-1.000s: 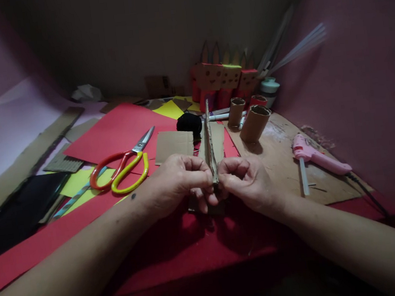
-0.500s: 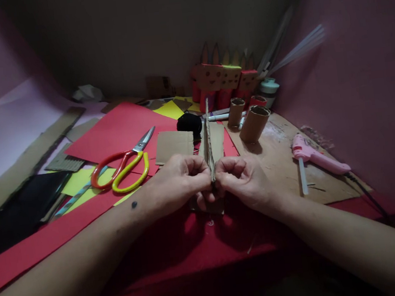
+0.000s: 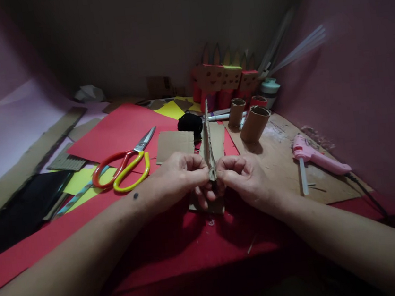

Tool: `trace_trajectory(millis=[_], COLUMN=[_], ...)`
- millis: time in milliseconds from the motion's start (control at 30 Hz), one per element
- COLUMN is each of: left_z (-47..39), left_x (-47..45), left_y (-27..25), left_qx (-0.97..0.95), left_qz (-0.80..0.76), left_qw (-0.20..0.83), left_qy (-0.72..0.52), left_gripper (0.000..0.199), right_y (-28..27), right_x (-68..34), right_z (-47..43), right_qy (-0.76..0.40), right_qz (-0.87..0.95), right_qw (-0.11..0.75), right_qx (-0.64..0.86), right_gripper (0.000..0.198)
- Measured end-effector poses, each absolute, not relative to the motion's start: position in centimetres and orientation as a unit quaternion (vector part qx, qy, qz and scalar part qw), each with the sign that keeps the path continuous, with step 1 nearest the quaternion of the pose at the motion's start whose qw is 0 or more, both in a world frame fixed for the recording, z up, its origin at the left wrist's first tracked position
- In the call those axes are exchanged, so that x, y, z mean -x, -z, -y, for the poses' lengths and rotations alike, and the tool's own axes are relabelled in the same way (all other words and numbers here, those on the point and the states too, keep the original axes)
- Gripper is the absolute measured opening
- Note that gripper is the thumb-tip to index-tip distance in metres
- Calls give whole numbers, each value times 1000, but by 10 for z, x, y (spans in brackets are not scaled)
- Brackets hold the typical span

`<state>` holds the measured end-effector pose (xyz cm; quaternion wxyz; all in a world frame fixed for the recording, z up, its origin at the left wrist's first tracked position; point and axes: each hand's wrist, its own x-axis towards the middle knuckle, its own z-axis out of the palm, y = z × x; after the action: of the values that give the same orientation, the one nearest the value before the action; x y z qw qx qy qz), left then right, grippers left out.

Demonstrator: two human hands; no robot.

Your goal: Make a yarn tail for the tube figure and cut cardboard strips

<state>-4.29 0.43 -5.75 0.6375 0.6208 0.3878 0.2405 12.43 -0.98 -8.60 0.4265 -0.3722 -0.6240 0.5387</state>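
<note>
A piece of cardboard point(image 3: 209, 142) stands on edge in front of me, seen nearly edge-on, its near end bent or parted into a small fold. From the left, my left hand point(image 3: 185, 178) pinches that near end between thumb and fingers. My right hand point(image 3: 241, 176) is closed on the same end from the right. Under the hands lies a flat cardboard strip point(image 3: 219, 138). Just beyond my left hand is a cardboard square point(image 3: 175, 145), with a black ball of yarn or cloth point(image 3: 191, 124) behind it.
Red-and-yellow-handled scissors point(image 3: 128, 167) rest on red paper point(image 3: 117, 131) at left. At right, a pink glue gun point(image 3: 318, 155) lies on a cardboard sheet point(image 3: 282, 176) near cardboard tubes point(image 3: 255, 125). Box figures with drawn faces point(image 3: 214, 77) stand at the back, beside a lidded jar point(image 3: 270, 90).
The near end of the upright cardboard has opened slightly into a fold between my fingers. Both hands stay in almost the same place.
</note>
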Motion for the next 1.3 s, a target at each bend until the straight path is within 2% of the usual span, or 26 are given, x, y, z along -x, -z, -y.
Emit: trace_trajectory(millis=[367,567,767,1000,1300], left_z=[-4,-8,-3,5,-4], left_x=[43,46,40,38,41], left_y=[58,61,54,54,54], left_qx=[-621,-617,-648,-721,-660], left_qz=[-393,-373,-431,-489,-433], left_qw=[638,653,589,438,582], left_qy=[-230,-231,-218,-221,-195], left_gripper=[8,9,6,13,9], right_y=[87,87,87,84,84], right_x=[-123,-125,-125,-120,-118], right_z=[11,8,7,10,8], right_qy=[-503,-565,-575,-562,-597], right_qz=[629,596,606,617,586], right_qw=[418,407,399,402,401], right_qx=[420,401,377,377,375], right_gripper=[17,14,15,13,13])
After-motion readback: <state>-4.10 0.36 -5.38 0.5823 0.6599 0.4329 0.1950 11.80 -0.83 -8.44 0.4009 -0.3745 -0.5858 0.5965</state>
